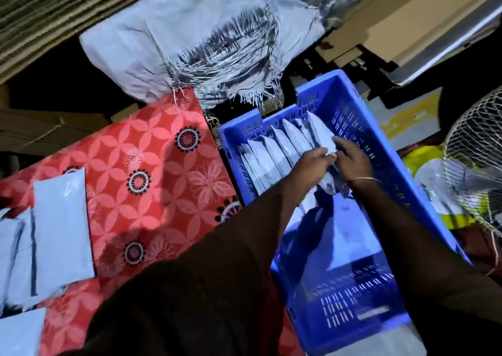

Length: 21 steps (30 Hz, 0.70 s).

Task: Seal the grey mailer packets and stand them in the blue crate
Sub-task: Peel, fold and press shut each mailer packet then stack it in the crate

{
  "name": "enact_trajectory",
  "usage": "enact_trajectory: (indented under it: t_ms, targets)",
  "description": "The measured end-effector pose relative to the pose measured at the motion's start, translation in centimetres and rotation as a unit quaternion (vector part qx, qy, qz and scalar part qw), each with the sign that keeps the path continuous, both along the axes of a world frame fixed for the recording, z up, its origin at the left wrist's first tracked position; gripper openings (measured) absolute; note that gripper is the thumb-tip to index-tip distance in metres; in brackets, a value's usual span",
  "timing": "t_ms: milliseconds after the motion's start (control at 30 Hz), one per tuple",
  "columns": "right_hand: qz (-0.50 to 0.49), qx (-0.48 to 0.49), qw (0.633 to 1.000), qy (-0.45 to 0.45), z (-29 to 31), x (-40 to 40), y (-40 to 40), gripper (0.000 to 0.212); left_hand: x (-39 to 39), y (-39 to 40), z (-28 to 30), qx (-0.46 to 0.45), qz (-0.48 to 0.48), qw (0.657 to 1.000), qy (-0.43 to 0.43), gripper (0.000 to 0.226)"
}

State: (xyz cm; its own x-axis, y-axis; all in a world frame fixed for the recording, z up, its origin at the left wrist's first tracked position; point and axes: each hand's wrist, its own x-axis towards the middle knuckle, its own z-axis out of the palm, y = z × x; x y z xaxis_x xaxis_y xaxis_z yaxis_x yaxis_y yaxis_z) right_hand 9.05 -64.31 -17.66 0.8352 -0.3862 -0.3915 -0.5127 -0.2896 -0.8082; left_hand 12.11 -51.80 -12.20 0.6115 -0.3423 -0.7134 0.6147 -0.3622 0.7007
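Both forearms reached into the blue crate, where I logged left hand and right hand pinching one grey packet among the upright row.

blue crate far end packed with standing packets, near half toward frame bottom open, white net crowding right edge

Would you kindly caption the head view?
Both hands stand a grey mailer packet in the blue plastic crate.

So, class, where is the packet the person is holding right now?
In the head view, the grey packet sits inside the blue crate, right of centre, at the end of the standing row, held by both hands.
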Motion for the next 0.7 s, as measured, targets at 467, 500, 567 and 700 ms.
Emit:
enact_trajectory:
  t_ms: [467,500,567,700]
  targets:
    - [0.03,-0.226,0.974,0.012,3.4,0.9,2.3,0.045,-2.7,7.4,4.3,-0.085,0.064,0.994,0.005,0.031]
    - [0.033,-0.215,0.975,-0.037,4.5,0.7,3.2,0.047,-3.4,8.6,5.0,-0.097,0.075,0.992,0.001,0.032]
    - [0.051,-0.187,0.972,-0.132,7.0,0.2,5.8,0.042,-5.0,11.7,6.5,-0.101,0.089,0.991,-0.015,0.03]
    - [0.121,-0.113,0.96,-0.224,12.2,-2.0,14.1,0.028,-8.9,20.3,9.7,-0.089,0.145,0.984,-0.06,0.025]
